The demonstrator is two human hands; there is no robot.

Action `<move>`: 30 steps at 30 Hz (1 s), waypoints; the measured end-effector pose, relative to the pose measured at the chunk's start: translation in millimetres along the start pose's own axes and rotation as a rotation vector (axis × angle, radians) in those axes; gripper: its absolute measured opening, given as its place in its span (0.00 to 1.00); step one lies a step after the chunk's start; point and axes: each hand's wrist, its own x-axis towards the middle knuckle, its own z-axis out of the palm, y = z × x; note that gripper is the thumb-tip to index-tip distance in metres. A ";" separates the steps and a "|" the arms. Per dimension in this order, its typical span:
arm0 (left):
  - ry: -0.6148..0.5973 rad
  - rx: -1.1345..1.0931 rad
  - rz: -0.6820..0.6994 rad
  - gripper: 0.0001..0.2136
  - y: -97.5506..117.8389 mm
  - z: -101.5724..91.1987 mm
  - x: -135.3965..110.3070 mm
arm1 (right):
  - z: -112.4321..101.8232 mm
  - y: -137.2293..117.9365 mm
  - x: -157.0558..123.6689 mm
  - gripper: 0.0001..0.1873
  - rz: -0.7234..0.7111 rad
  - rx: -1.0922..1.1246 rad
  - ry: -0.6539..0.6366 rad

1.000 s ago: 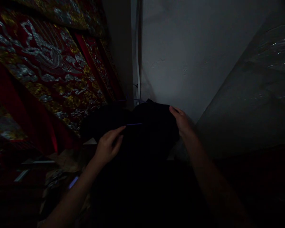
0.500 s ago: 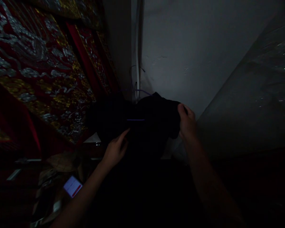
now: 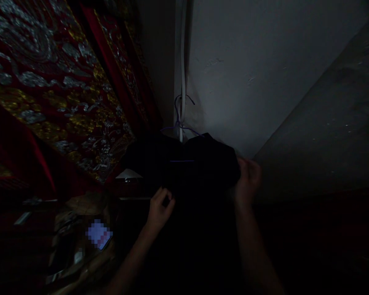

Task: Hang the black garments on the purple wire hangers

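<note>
A black garment, seemingly a short-sleeved shirt point(image 3: 203, 176), hangs on a thin purple wire hanger point(image 3: 193, 130). The hanger's hook shows above the collar, beside a pale cable. Across the chest runs a thin purple line point(image 3: 182, 161). My left hand point(image 3: 161, 207) is at the front of the shirt, thumb and forefinger pinched together on the dark cloth. At the edge of the right-hand sleeve is my right hand point(image 3: 248, 176), its fingers bent and closed on the cloth's border, slightly blurred. The lower part of the shirt merges into darkness.
A red cloth with gold and silver embroidery point(image 3: 49, 82) hangs on the left. Behind the shirt stands a pale wall point(image 3: 240, 82) with a vertical cable point(image 3: 182, 53). A lit phone point(image 3: 99, 234) lies among clutter at lower left. Shiny sheeting point(image 3: 332, 135) covers the right side.
The view has shifted, so the shirt and hanger sit lower and further right. My left hand's forefinger was stretched out and is now curled into a pinch. My right hand remains at the sleeve.
</note>
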 end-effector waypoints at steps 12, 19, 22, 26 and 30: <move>0.092 -0.379 -0.271 0.06 22.6 44.7 -29.5 | 16.2 -16.4 -128.3 0.20 0.303 -0.016 -1.009; 0.162 -0.349 -0.141 0.11 24.6 26.4 -22.0 | 22.8 -10.5 -127.1 0.19 0.240 -0.159 -1.111; 0.172 -0.374 -0.092 0.13 17.5 29.7 -25.4 | 22.2 -5.5 -134.0 0.15 0.255 -0.060 -1.113; 0.155 -0.356 -0.064 0.14 7.8 34.5 -30.7 | 23.2 -5.7 -137.4 0.15 0.404 0.065 -1.082; 0.152 -0.289 -0.075 0.12 3.3 32.8 -31.7 | 25.4 -13.2 -132.6 0.13 0.629 0.077 -1.082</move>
